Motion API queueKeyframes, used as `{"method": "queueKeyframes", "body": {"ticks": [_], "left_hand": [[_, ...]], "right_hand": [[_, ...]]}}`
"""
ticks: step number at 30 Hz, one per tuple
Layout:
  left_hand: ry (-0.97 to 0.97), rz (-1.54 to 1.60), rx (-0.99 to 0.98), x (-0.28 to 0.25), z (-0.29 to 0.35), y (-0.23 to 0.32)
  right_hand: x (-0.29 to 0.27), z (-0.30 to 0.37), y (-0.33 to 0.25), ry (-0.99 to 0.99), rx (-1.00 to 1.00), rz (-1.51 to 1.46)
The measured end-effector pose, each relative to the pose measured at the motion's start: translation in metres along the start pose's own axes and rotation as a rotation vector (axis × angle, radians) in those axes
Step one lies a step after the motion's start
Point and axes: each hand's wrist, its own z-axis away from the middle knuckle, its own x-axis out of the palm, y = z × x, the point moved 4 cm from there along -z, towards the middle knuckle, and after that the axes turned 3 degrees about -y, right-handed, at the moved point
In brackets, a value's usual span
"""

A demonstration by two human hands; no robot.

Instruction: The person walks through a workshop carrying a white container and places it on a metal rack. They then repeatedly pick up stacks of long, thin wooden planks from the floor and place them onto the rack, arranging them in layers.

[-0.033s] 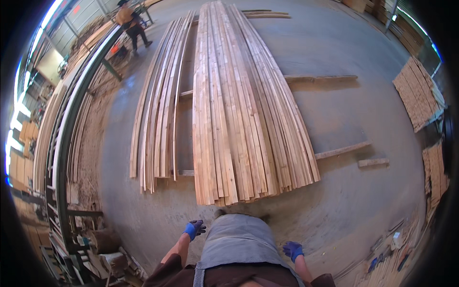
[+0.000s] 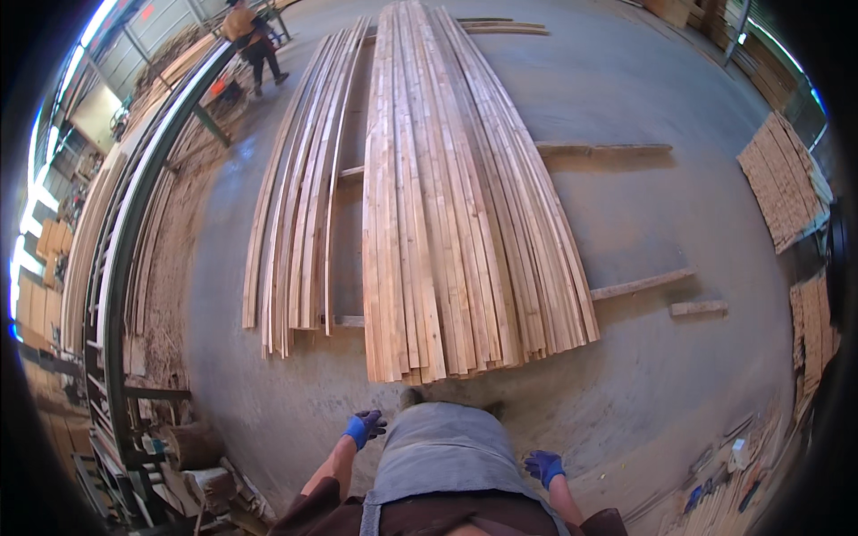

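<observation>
My left hand (image 2: 365, 428), in a blue and dark glove, hangs at the left of my grey apron (image 2: 442, 451), fingers stretched and apart with nothing in them. On the apron's other side, my right hand (image 2: 543, 466) wears a similar glove and is also open and holding nothing. Just beyond my feet lies a wide stack of long, narrow wooden boards (image 2: 447, 223), their near ends slightly uneven. A smaller bunch of boards (image 2: 299, 188) lies to its left, separated by a narrow gap. Neither hand touches the wood.
Wooden bearers (image 2: 643, 283) stick out from under the stack on the right, near a short wood block (image 2: 699, 307). A green metal conveyor frame (image 2: 114, 268) runs along the left. Another person (image 2: 253, 43) stands at the far left. Tools and wood strips (image 2: 733, 473) lie lower right.
The view has shifted very slightly. My right hand sits a touch further left, and the far person's stance differs a little. The boards lie as before.
</observation>
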Motion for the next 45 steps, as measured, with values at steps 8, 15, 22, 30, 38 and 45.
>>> {"method": "queueKeyframes", "body": {"ticks": [8, 15, 22, 30, 38, 45], "left_hand": [[-0.036, 0.145, 0.009, -0.021, -0.050, 0.001], [-0.048, 0.279, 0.046, -0.055, -0.042, 0.018], [0.006, 0.231, 0.242, -0.113, -0.041, 0.048], [-0.121, 0.205, 0.156, -0.220, -0.147, 0.075], [-0.404, -0.035, -0.037, -0.237, -0.326, 0.055], [-0.432, -0.211, 0.076, -0.195, -0.459, 0.030]], "right_hand": [[0.063, -0.024, -0.074, 0.076, -0.169, 0.195], [0.174, -0.029, -0.130, 0.056, -0.239, 0.260], [0.316, -0.086, -0.160, -0.176, -0.363, 0.299], [0.495, -0.093, -0.108, -0.197, -0.074, 0.214], [0.592, -0.270, 0.000, -0.029, 0.070, -0.078], [0.628, -0.393, -0.011, 0.015, -0.047, -0.391]]}}
